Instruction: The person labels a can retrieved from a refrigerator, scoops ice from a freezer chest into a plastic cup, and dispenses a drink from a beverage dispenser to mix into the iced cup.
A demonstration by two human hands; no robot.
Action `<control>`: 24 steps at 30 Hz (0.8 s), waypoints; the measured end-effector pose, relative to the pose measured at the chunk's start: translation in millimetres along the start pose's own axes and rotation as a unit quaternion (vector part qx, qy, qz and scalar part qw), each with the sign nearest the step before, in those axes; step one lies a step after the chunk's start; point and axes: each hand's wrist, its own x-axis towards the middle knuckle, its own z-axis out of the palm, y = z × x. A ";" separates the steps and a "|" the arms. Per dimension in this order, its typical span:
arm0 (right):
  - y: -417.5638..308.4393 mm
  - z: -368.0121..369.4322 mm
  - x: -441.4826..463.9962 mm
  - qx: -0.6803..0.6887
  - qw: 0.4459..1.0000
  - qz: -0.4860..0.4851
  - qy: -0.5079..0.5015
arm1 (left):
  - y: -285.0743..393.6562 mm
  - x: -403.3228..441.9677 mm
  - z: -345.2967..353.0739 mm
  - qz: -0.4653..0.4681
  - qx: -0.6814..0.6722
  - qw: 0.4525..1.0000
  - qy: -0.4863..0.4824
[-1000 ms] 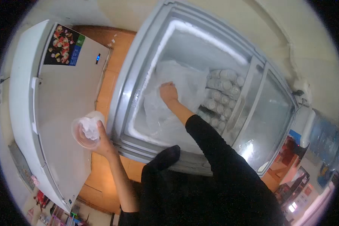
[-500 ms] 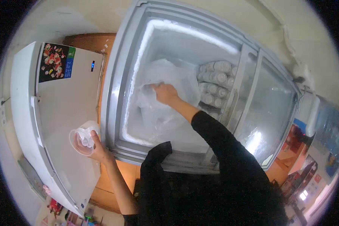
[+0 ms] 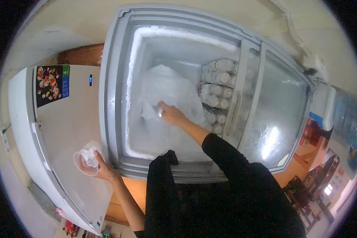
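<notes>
My left hand (image 3: 103, 168) is wrapped round a clear plastic cup (image 3: 78, 160) with crumpled white plastic or ice-like material (image 3: 90, 157) in it, held outside the freezer's edge. Inside the open chest freezer (image 3: 114, 79), my right hand (image 3: 169, 114) is closed at a large whitish plastic bag (image 3: 166, 85). A small shiny piece shows at its fingertips, too small to make out. Rows of frosted cans (image 3: 218, 77) stand on the right of the bag.
A white upright appliance (image 3: 67, 131) with a food picture stands on the left. A glass sliding lid (image 3: 279, 115) covers the freezer's right part. Large water bottles (image 3: 345, 115) are at the far right. My black sleeve (image 3: 160, 170) overlaps the freezer's near rim.
The view has shifted, and the freezer now appears further left. My right hand has moved lower over the bag, with a shiny piece now showing at its fingertips. My left hand still holds the cup.
</notes>
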 end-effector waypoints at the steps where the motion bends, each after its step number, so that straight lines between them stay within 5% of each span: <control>1: -3.9 -9.0 12.7 0.040 0.997 0.058 -0.016 | 1.4 -0.1 1.0 0.003 0.002 1.000 -0.004; 7: 15.9 -25.6 90.1 -0.182 0.981 -0.042 -0.057 | -6.7 -1.1 3.8 -0.001 -0.022 1.000 -0.008; 9: 36.7 14.5 122.9 -0.160 0.966 -0.095 0.181 | -4.7 -1.4 3.1 -0.010 0.010 1.000 -0.005; 10: 41.3 26.2 133.7 -0.158 0.967 -0.091 0.177 | -1.7 -2.6 2.3 -0.010 0.014 1.000 -0.010; 12: 44.8 32.6 151.7 -0.369 0.910 -0.124 0.143 | 5.2 -2.8 6.4 -0.002 0.010 1.000 -0.011; 15: 25.9 3.2 102.8 -0.313 0.940 -0.129 0.041 | 5.6 -2.3 6.8 -0.021 0.008 1.000 -0.015; 19: 49.4 13.3 53.2 -0.262 0.954 -0.141 0.047 | -1.9 -2.5 5.3 -0.011 0.004 1.000 -0.018; 22: 52.0 16.5 34.5 -0.226 0.932 -0.247 0.137 | 0.1 -3.8 7.1 -0.007 -0.006 1.000 -0.019; 24: 41.4 17.6 33.5 -0.348 0.909 -0.226 -0.041 | 2.6 -3.0 8.3 0.010 0.004 1.000 -0.007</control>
